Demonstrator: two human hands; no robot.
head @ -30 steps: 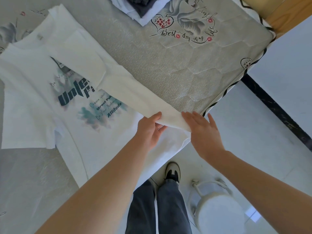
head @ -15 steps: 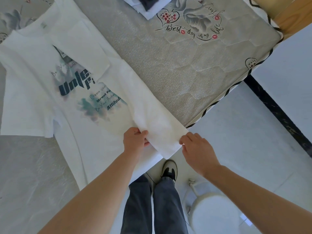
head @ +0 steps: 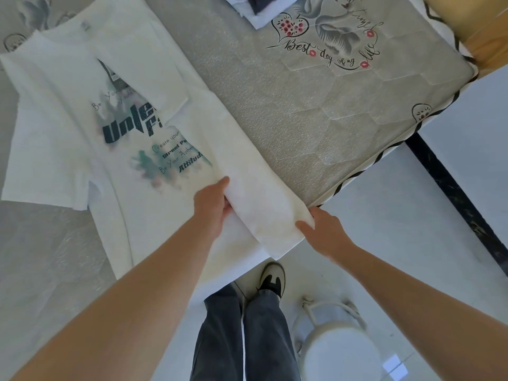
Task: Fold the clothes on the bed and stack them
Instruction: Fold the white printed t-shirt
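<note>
Head view: white T-shirt (head: 68, 138) spread face-up on grey quilted bed cover (head: 316, 127), right side folded inward over the print, hem overhanging the near mattress edge. Readable on the shirt in dark teal: "Unle…", cut off by the fold, then smaller lines "Be You…", "Create your", "Be Your Auth…", "Attitud…". Printed on the bed cover in black script with red lip marks: "Best day of my life", beside a heart with red dots and a grey bird-like figure.

Left hand (head: 213, 204) gripping the inner edge of the folded strip, thumb on top, other fingers tucked beneath the cloth. Right hand (head: 325, 233) pinching the outer hem corner of the same strip, just past the bed edge.

At the far edge, a folded stack (head: 261, 9) with dark cloth on white, cropped by the frame. Glossy white tiled floor (head: 412, 243) with a dark strip, wooden furniture top right. Round white stool (head: 338, 353) by grey trousers (head: 242, 339) and a black-and-white shoe (head: 272, 279)
</note>
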